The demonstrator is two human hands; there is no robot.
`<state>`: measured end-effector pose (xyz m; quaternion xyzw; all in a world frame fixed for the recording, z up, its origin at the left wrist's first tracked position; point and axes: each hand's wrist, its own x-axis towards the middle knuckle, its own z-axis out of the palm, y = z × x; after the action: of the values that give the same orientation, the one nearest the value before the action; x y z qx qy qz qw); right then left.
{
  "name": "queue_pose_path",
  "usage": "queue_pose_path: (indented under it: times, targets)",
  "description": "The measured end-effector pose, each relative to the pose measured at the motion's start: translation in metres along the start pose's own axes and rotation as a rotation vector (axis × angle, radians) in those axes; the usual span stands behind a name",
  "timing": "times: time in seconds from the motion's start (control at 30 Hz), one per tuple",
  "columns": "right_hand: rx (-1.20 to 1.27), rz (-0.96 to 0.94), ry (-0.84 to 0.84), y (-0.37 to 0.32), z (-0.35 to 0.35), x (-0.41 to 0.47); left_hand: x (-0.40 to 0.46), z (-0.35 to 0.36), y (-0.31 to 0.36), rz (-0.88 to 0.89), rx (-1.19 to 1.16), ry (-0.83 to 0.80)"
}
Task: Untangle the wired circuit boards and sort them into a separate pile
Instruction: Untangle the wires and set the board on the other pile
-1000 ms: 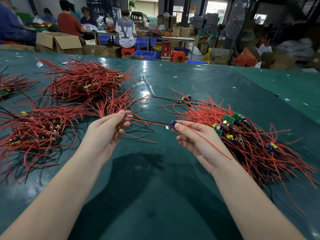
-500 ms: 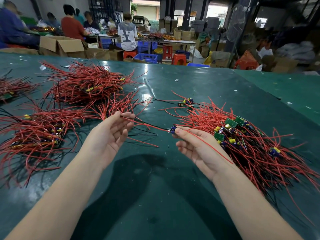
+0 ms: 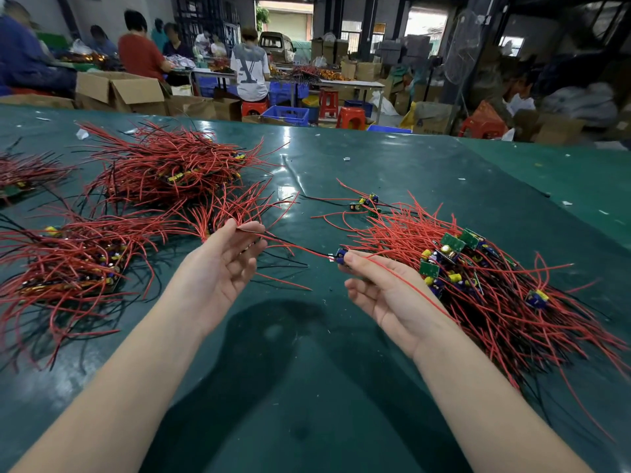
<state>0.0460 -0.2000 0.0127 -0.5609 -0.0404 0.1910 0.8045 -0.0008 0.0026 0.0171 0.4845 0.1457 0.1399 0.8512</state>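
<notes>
Left hand (image 3: 222,268) pinches red wires (image 3: 293,247) stretched to a small board (image 3: 340,256) in the right hand (image 3: 386,295), above the green surface (image 3: 307,387).

Dim workshop: people at far tables (image 3: 345,84), cardboard boxes (image 3: 119,92), red stools (image 3: 351,117), blue crates (image 3: 288,115), daylight beyond.

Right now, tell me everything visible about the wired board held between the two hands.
The wired board is a small piece with blue and yellow parts, mostly hidden by fingertips. The right hand pinches it at the fingertips, above the green table. Thin red and black wires run from it leftward, stretched nearly straight, to the left hand, which pinches their far ends. Another red wire trails back over the right palm toward the wrist. It hangs clear of the pile on the right.
</notes>
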Motion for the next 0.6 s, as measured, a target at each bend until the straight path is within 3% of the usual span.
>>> queue_pose_path:
  times: [0.2, 0.37, 0.6]
  targets:
    - [0.052, -0.059, 0.083, 0.007, 0.004, -0.001, -0.006, 0.010, -0.014, 0.123, 0.219, -0.075]
    - [-0.013, -0.119, 0.019, 0.013, 0.010, -0.003, -0.012, 0.017, -0.024, 0.069, 0.340, -0.200]
    - [-0.207, -0.270, -0.042, 0.022, 0.016, -0.007, -0.019, 0.026, -0.035, 0.021, 0.251, -0.264]
